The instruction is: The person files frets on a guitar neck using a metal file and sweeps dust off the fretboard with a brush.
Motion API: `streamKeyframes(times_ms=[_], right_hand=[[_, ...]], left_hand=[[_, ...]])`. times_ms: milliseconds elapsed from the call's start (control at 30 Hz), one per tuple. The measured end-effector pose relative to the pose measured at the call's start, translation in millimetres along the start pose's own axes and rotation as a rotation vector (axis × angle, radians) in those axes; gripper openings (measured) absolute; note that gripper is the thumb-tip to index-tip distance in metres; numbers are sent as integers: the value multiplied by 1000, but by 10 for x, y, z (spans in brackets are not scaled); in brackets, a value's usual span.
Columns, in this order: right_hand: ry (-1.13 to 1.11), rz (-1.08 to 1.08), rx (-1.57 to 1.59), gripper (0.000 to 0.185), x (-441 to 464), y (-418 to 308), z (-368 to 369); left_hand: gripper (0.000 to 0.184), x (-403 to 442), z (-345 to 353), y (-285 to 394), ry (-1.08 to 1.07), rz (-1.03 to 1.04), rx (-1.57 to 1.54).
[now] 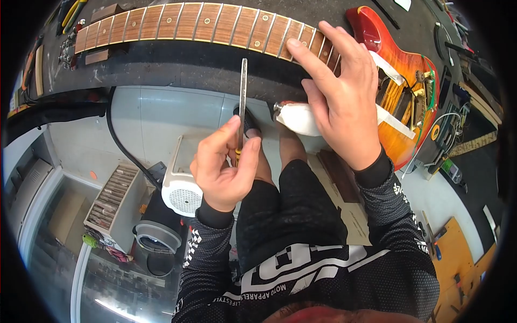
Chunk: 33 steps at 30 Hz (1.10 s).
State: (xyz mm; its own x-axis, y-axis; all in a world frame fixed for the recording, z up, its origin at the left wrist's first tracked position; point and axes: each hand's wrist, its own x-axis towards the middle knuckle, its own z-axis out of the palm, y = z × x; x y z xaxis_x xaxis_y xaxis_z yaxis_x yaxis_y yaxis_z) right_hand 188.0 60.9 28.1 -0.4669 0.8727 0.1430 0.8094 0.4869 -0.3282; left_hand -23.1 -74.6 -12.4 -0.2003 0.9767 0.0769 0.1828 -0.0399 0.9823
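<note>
Your left hand [223, 185] pinches a slim metal tool [243, 91] beside the fretboard [177, 21] — right hand [350, 97] open, fingertips on it. Looks like fret work — next contact probably wants a light touch.

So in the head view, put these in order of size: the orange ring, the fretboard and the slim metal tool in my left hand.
Fretboard, largest
Slim metal tool
Orange ring, smallest

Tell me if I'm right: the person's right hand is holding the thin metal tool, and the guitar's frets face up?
Not quite: the head view shows the left hand holding the thin metal tool. The guitar's frets do face up.
</note>
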Motion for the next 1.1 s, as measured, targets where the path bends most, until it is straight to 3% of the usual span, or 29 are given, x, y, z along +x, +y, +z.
streamKeyframes(times_ms=[100,167,233,333,367,467,633,1100], right_hand=[[-35,-73,49,44,-46,-28,-114],[-45,-82,85,33,-86,-77,-172],[3,-40,96,33,-123,-59,-156],[53,-33,102,35,-144,49,-130],[64,-36,104,35,-140,83,-117],[91,-82,107,40,-72,129,-97],[38,-61,118,43,-77,172,-78],[23,-77,96,61,-129,241,7]], left_hand=[[42,34,34,-18,115,-30,-40],[41,50,0,112,148,-210,-223],[34,158,-36,261,136,-359,-365],[32,211,6,129,155,-329,-752],[33,186,-6,155,128,-378,-545],[35,179,168,45,76,-70,-99],[36,389,481,125,61,167,292],[55,433,561,27,58,299,430]])
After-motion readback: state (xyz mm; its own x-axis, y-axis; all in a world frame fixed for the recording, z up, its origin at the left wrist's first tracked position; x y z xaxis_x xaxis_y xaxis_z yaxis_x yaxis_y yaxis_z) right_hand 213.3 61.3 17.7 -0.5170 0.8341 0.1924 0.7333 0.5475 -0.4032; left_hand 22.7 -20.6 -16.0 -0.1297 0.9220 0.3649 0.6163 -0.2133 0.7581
